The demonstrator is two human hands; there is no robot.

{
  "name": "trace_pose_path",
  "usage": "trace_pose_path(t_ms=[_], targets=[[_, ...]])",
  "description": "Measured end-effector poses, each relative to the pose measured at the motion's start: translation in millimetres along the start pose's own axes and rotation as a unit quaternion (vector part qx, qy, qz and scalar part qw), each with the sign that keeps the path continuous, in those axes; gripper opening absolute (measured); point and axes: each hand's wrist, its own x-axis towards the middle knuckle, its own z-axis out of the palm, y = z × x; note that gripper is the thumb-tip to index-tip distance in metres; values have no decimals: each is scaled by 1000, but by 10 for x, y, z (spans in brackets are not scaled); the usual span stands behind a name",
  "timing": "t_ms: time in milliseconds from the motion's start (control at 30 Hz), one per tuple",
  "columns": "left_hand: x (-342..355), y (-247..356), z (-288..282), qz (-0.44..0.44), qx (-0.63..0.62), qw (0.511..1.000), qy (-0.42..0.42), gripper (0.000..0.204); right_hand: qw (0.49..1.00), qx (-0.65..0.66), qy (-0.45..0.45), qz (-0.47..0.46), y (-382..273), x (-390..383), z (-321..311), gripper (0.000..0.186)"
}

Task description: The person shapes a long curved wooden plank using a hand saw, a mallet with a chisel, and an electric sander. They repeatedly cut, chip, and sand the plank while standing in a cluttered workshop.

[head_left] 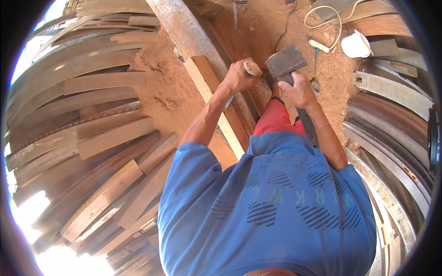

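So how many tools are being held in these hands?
2: a wooden-handled chisel in the left hand, and a dark mallet in the right hand. Anything small inside either grip would be hidden.

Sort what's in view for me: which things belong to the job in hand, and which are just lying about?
Apparently in use:
chisel-like tool, in the left hand
dark mallet, in the right hand
pale timber, below the left hand

Apparently lying about:
white bucket
extension socket
stacked boards on the left
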Motion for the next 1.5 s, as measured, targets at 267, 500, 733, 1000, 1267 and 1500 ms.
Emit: trace_pose_path(t_ms=[267,500,733,1000,1267,1500], targets=[[290,-468,153,36,36,993,105,30,985,145,96,-22,-137,-80,-561,35],[199,-522,212,43,22,995,88,31,964,208,161,-22,-201,-105,-737,31],[-16,-344,263,31,-3,992,126,31,957,221,173,-75,-443,-168,-627,29],[-91,-320,185,4,1,988,155,28,958,198,149,-143,-598,-204,-509,29],[-47,-409,188,24,23,989,141,27,959,182,177,-125,-615,-168,-532,26],[-102,-518,338,109,13,986,122,25,991,-71,45,-103,-149,11,270,33]])
